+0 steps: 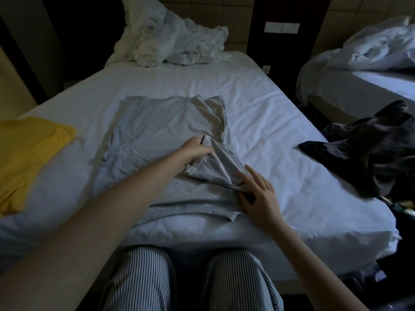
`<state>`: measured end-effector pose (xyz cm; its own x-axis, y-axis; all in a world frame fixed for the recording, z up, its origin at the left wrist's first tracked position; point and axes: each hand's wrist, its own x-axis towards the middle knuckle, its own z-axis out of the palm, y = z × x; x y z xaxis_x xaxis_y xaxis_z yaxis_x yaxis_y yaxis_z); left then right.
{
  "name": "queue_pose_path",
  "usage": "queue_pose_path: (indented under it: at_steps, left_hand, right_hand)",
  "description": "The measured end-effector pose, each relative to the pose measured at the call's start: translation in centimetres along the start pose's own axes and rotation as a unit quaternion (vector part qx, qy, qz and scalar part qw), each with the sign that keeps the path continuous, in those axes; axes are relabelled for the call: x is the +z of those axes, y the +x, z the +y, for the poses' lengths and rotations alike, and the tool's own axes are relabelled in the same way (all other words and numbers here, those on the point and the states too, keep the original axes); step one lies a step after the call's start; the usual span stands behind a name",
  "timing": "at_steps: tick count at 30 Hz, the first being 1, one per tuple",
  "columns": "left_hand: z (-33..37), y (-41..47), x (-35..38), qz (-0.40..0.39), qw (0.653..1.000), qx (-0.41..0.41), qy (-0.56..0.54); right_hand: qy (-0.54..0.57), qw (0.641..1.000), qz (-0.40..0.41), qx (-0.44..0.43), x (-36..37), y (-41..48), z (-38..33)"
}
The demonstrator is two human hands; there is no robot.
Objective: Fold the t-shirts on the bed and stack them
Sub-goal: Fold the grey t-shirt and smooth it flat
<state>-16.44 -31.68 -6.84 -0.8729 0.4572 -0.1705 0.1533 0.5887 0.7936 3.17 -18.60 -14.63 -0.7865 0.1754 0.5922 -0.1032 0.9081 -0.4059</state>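
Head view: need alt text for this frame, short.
A person's left hand grips a fold of a grey t-shirt spread on a white bed, while the right hand rests flat-fingered on its near right edge. A yellow shirt lies at left, dark clothes at right.

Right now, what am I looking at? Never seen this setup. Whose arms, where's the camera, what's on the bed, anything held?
No robot: a person wears a wide-angle camera on the head, so this one picture looks down at their own arms. They face a bed with a white sheet. A grey t-shirt lies spread in the middle, partly folded. The left hand grips a fold of it; the right hand rests on its near right edge, fingers straight. A yellow garment lies at the left, dark clothes at the right, crumpled white bedding at the far end.
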Motion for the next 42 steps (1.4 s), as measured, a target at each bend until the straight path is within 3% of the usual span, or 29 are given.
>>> queue_pose_path:
  at_steps: [3, 5, 9, 12, 16, 19, 22, 25, 32, 36, 39, 42]
  left_hand:
    - [0.0, -1.5, -0.6, -0.031, 0.994, -0.029, 0.096]
    - [-0.3, -2.1, -0.6, -0.031, 0.994, -0.037, 0.098]
    - [-1.9, -2.7, -1.4, 0.013, 0.999, -0.013, 0.036]
    - [-3.4, -3.1, -1.9, 0.035, 0.994, -0.002, 0.103]
    - [-3.8, -3.5, -1.8, 0.071, 0.977, 0.009, 0.202]
    - [-3.9, -4.6, -0.9, 0.132, 0.948, 0.082, 0.279]
    - [-5.6, -5.7, 0.5, 0.103, 0.913, 0.12, 0.375]
    - [-6.3, -5.9, -0.1, 0.087, 0.929, 0.103, 0.345]
    - [-7.1, -8.9, -5.3, 0.097, 0.942, 0.155, 0.281]
    - [-10.7, -13.2, -8.7, 0.077, 0.963, 0.179, 0.187]
    - [-15.0, -16.0, -10.7, 0.104, 0.931, 0.242, 0.254]
    - [-18.0, -18.9, -11.9, 0.076, 0.918, 0.198, 0.336]
  right_hand:
    - [-0.026, 0.999, 0.009, 0.046, -0.2, 0.0, -0.4]
    - [-0.025, 0.997, 0.017, 0.07, -0.1, -0.1, -0.3]
    - [0.015, 0.998, 0.034, 0.047, -0.3, -0.2, 0.1]
    - [0.048, 0.998, 0.029, 0.023, -0.3, -0.3, 0.3]
    - [0.077, 0.997, 0.011, 0.017, -0.6, -0.2, 0.1]
    - [0.078, 0.997, -0.019, 0.018, -1.1, -0.2, -0.2]
    - [0.04, 0.996, -0.08, 0.01, -1.6, -0.6, -0.3]
    - [0.013, 0.992, -0.124, -0.003, -2.2, -0.9, -0.2]
    - [-0.058, 0.97, -0.229, -0.065, -2.9, -2.1, -0.3]
    - [-0.027, 0.979, -0.19, -0.068, -2.1, -2.6, -0.1]
    - [0.042, 0.987, -0.138, -0.069, -2.1, -2.3, -0.8]
    - [0.049, 0.989, -0.13, -0.043, -2.2, -2.0, -1.6]
